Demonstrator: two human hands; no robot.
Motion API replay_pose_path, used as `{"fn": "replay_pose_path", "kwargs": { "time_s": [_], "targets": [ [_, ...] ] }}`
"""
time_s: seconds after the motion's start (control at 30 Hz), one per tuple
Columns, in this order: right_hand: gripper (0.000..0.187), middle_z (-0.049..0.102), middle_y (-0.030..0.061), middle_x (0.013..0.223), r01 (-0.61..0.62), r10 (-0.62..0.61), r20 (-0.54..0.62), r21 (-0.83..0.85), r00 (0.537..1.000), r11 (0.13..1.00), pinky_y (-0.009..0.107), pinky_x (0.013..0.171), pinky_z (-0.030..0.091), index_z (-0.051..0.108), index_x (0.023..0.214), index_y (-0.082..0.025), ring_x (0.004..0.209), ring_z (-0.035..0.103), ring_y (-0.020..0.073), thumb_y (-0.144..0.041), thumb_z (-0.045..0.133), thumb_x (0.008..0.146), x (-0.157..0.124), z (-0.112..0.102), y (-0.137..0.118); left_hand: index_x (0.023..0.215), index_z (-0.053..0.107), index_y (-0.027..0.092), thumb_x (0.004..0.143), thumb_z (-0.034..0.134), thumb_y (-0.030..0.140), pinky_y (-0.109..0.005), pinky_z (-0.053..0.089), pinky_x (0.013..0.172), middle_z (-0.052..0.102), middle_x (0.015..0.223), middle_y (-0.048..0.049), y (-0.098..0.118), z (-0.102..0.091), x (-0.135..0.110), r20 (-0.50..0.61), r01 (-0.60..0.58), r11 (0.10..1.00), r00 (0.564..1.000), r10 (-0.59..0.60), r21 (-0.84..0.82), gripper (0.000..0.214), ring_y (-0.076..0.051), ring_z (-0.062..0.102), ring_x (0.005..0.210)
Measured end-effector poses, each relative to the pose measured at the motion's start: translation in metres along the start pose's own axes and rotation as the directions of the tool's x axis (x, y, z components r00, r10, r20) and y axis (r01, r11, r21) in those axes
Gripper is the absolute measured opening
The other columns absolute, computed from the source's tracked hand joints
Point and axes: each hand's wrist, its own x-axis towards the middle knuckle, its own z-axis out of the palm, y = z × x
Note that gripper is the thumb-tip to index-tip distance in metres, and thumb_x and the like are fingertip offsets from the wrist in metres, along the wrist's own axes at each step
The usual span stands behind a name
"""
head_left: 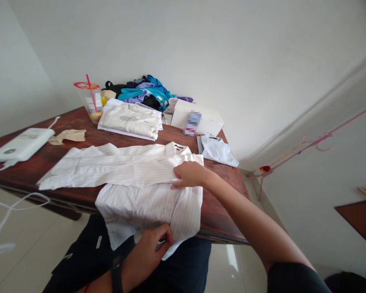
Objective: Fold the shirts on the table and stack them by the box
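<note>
A white long-sleeved shirt with thin stripes [149,203] lies partly folded on the wooden table, its collar toward the back. One sleeve stretches across it to the left, and the lower part hangs over the front edge above my lap. My right hand [190,174] rests on the folded-over sleeve near the shirt's right edge, fingers curled onto the cloth. Down at the hanging part, my left hand [152,244] has thumb and forefinger closed on the fabric; the other fingers are partly hidden.
Behind the shirt are a folded white garment stack [129,118], a plastic cup with a straw [91,101], a heap of clothes [146,91] and a white box [177,114]. A folded light-blue garment [218,150] lies right, a white power bank [22,144] left. A pink rack [317,140] stands beyond.
</note>
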Motion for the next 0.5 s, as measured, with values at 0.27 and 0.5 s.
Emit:
{"fn": "replay_pose_path", "kwargs": {
  "time_s": [0.27, 0.5],
  "targets": [
    [0.023, 0.06, 0.0, 0.047, -0.174, 0.173, 0.035, 0.361, 0.984, 0.916, 0.023, 0.051, 0.042, 0.056, 0.065, -0.019, 0.046, 0.062, 0.0153, -0.023, 0.051, 0.087, 0.023, 0.008, -0.005, 0.08, 0.06, 0.019, 0.085, 0.051, 0.016, -0.025, 0.046, 0.073, 0.07, 0.081, -0.002, -0.015, 0.003, 0.006, -0.013, -0.041, 0.999, 0.999, 0.041, -0.022, 0.011, -0.018, 0.066, 0.08],
    [0.022, 0.066, 0.0026, 0.053, -0.311, 0.339, -0.082, 0.241, 0.937, 0.919, 0.025, 0.056, 0.044, 0.064, 0.069, -0.019, 0.055, 0.065, 0.0178, -0.025, 0.053, 0.086, 0.035, 0.031, -0.012, 0.08, 0.061, 0.019, 0.084, 0.049, 0.013, -0.025, 0.045, 0.072, 0.069, 0.08, -0.0014, -0.021, 0.005, 0.004, -0.019, -0.063, 0.998, 0.998, 0.063, -0.014, 0.013, -0.017, 0.066, 0.079]
  ]
}}
